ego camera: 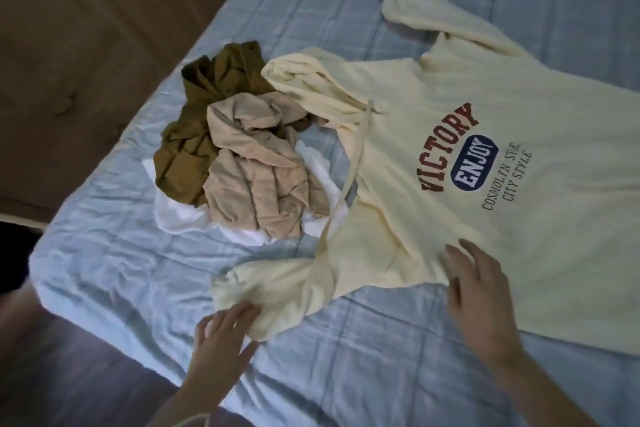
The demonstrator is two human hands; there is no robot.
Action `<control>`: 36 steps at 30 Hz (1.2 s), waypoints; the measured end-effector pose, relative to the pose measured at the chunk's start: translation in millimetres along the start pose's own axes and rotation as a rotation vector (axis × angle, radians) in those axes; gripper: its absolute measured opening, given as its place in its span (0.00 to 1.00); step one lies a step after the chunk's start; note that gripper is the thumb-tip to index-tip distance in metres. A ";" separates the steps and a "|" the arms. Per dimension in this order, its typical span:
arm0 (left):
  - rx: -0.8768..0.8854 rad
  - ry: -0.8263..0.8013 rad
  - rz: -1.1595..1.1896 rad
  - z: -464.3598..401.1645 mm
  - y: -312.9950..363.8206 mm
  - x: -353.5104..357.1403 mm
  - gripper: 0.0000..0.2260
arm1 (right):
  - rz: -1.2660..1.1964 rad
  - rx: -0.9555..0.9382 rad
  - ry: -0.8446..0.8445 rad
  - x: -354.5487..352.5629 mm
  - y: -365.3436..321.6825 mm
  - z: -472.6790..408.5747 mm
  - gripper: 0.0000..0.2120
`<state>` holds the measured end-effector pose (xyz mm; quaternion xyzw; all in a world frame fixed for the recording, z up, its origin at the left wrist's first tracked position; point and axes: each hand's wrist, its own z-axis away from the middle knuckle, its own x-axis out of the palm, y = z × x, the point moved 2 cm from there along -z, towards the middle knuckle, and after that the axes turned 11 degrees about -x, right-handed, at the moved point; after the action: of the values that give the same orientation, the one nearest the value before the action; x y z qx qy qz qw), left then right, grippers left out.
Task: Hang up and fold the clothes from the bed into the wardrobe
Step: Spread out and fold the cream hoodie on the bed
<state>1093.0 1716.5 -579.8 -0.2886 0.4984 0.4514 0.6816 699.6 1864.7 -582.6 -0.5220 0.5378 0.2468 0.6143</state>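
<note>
The cream hoodie (450,163) lies face up on the bed (381,340), filling the centre and right of the frame, and its lower hem and right side are cut off by the right edge. Its chest print reads "VICTORY" in red block letters, "ENJOY" in white on a dark blue oval, then "CITY STYLE" in thin dark letters; the line above that looks like "COSMOLIN STE" but is too soft to read surely. The far sleeve bends back toward the top of the frame, the hood is bunched at centre, and a drawstring (349,177) trails down toward the near sleeve. Left of the hood sits a heap: an olive-brown garment (197,135), a beige garment (256,170) over it, and a white garment (180,218) mostly buried beneath both, so its kind cannot be told. The left hand (221,340), at lower centre, has its grip spread, fingertips touching the crumpled cuff of the near sleeve. The right hand (481,295), at lower right, lies with fingers spread flat on the hoodie's side. A brown wardrobe (86,45) fills the upper left, blurred.
</note>
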 end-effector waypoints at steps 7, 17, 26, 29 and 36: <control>-0.131 -0.327 0.348 -6.3 49.2 -62.0 0.18 | -0.372 0.087 -0.265 41.4 -139.1 64.8 0.14; -0.203 -0.728 0.710 110.7 48.6 -139.9 0.12 | -1.690 1.163 -0.164 -54.3 -248.3 120.4 0.18; -0.199 -0.726 0.931 159.7 47.2 -145.7 0.27 | -1.239 1.048 -0.486 -104.9 -257.9 191.1 0.23; -0.221 -0.837 0.871 167.4 59.1 -161.6 0.21 | -0.899 0.896 -0.273 -123.2 -262.2 193.5 0.21; -0.313 -0.958 0.924 158.9 85.7 -163.6 0.08 | -0.198 0.125 -0.591 -137.0 -290.5 186.1 0.60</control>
<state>1066.5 1833.4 -367.7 0.0900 0.1427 0.8407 0.5146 984.6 1972.1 -370.5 -0.4387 0.2966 0.2933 0.7959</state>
